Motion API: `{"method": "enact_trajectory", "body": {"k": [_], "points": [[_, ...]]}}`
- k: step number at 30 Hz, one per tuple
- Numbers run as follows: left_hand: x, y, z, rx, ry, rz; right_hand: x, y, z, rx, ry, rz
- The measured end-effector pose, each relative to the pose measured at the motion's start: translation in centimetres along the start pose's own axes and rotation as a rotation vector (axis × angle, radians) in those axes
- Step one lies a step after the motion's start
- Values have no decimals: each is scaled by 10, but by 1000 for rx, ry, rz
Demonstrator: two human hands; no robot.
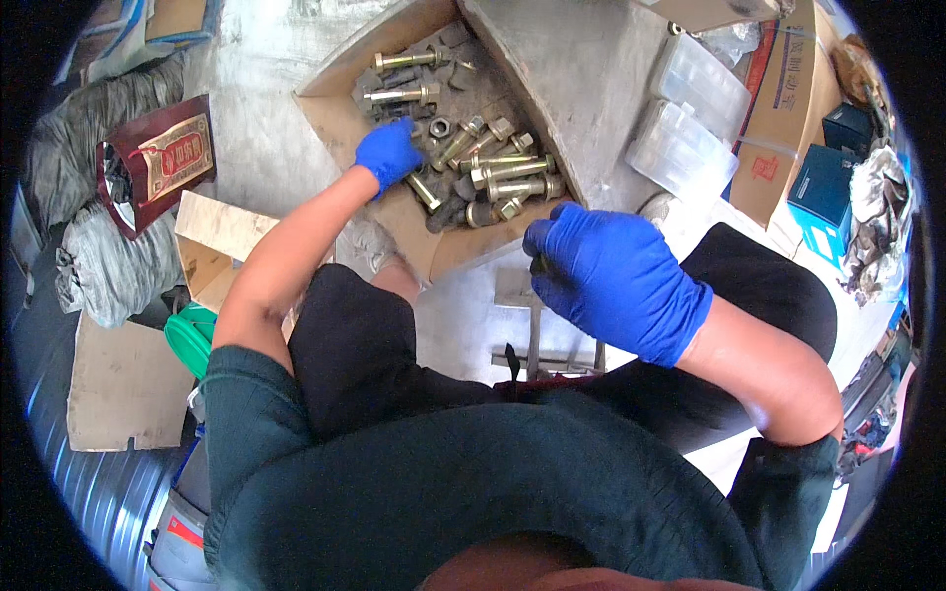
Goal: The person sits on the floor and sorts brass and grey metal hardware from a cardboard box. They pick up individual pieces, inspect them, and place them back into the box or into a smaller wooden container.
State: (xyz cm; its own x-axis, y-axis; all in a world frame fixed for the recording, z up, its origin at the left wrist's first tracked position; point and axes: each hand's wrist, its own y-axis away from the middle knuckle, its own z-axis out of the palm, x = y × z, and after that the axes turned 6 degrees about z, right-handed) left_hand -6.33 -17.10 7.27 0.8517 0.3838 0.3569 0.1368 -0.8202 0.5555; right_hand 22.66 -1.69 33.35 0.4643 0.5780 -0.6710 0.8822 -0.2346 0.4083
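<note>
An open cardboard box [330, 74] holds several yellowish metal bolts [514, 167], some with nuts threaded on. A loose nut [439, 127] lies beside my left hand [389, 155], which is in a blue glove and reaches over the box's left side. Its fingers are curled in; whatever they grip is too small to make out. Just below that hand lies another bolt [424, 192]. My right hand [616, 281], gloved in blue as well, is raised in a fist nearer to me, past the box's near right corner. Anything inside that fist is hidden.
Clear plastic cases [682, 148] and a long carton [783, 123] stand to the right, with dark blue boxes [823, 187] beyond. On the left are a dark red bag [158, 163], a smaller open carton [217, 231] and a green round object [189, 338]. A metal frame [535, 340] lies between my legs.
</note>
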Motion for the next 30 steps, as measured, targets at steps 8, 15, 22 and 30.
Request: {"method": "enact_trajectory", "body": {"k": [8,15,22,30], "points": [[41,-22,-66,315,336,164,-2,-1,-2,-15,20,2],[31,-54,-91,342,733,208,5,0,4,16,0,18],[25,-16,-63,29,1644,-107,7,-1,-1,11,5,17],[57,14,-74,-289,1733,59,21,-16,0,-32,-582,283]]}}
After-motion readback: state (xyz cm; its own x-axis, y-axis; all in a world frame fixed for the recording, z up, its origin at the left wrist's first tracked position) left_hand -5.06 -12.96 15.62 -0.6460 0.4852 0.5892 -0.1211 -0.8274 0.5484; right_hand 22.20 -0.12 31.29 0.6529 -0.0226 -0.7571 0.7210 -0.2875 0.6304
